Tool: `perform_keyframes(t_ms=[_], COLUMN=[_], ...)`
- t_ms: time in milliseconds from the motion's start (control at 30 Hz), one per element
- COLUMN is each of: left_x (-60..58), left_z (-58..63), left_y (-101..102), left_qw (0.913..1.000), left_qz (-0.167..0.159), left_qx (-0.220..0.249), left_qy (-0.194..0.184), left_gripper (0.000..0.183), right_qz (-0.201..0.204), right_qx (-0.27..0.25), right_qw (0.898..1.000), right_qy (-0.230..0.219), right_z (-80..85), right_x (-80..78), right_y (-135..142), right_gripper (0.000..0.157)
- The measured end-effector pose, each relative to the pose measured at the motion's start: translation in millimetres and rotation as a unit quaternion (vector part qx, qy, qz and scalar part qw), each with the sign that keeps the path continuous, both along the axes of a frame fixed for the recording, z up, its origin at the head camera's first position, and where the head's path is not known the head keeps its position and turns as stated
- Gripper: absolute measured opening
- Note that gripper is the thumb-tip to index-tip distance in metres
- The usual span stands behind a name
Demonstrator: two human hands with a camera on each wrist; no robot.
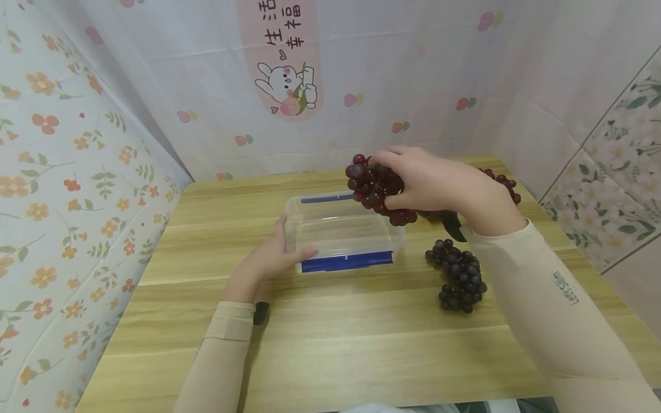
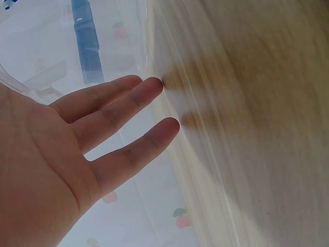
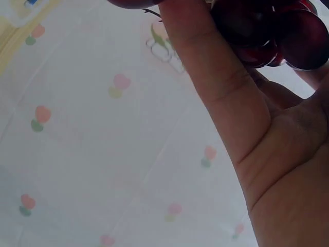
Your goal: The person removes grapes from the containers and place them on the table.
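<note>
A bunch of dark red grapes [image 1: 373,186] is gripped between the thumb and fingers of my right hand [image 1: 426,178], above the right back part of a clear plastic container [image 1: 341,229]. In the right wrist view, a few of these grapes [image 3: 302,38] show large beside a finger. The container has blue clip strips along its front and back. My left hand [image 1: 265,255] touches its left end, thumb over the front left corner. Its other fingers [image 2: 128,154] look straight in the left wrist view, tips close to the wooden tabletop.
A bunch of black grapes [image 1: 457,275] lies on the table [image 1: 330,338], right of the container. Another red bunch [image 1: 503,184] sits farther back, partly behind the right forearm. A patterned curtain [image 1: 206,86] hangs along the table's back edge.
</note>
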State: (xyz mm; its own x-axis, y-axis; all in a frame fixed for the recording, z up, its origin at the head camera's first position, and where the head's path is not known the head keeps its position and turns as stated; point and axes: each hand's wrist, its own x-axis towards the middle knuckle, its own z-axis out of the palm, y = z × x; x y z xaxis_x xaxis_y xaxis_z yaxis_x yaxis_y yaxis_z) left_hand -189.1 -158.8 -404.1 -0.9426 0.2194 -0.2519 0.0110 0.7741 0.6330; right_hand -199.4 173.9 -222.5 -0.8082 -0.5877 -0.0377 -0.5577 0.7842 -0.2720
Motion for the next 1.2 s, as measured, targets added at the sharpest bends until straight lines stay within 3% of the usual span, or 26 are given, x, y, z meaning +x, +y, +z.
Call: perform_keyframes(t_ms=[333,733,1000,1200], left_x=[0.0,1.1,0.9,1.0], left_z=[-1.1,0.8,1.7,0.8], left_y=[-1.4,-0.1,0.2,-0.7], left_qw=[1.0000,0.9999,1.0000,1.0000], left_qz=[-0.003,-0.003,-0.006,-0.006], left_qx=[0.005,0.011,0.006,-0.002], left_qy=[0.007,-0.006,0.002,0.001], left_gripper=[0.143,0.140,0.139,0.140], right_qz=[-0.049,-0.146,-0.197,-0.224], right_qx=[-0.034,0.002,0.007,0.019], right_qw=[0.998,0.989,0.980,0.974], right_qy=[0.008,0.011,0.011,0.027], right_z=[-16.9,-42.8,-59.9,-82.3], right_x=[20.0,29.9,41.6,45.0], right_y=[53.5,124.5,168.5,198.4], right_gripper=[0.052,0.073,0.075,0.079])
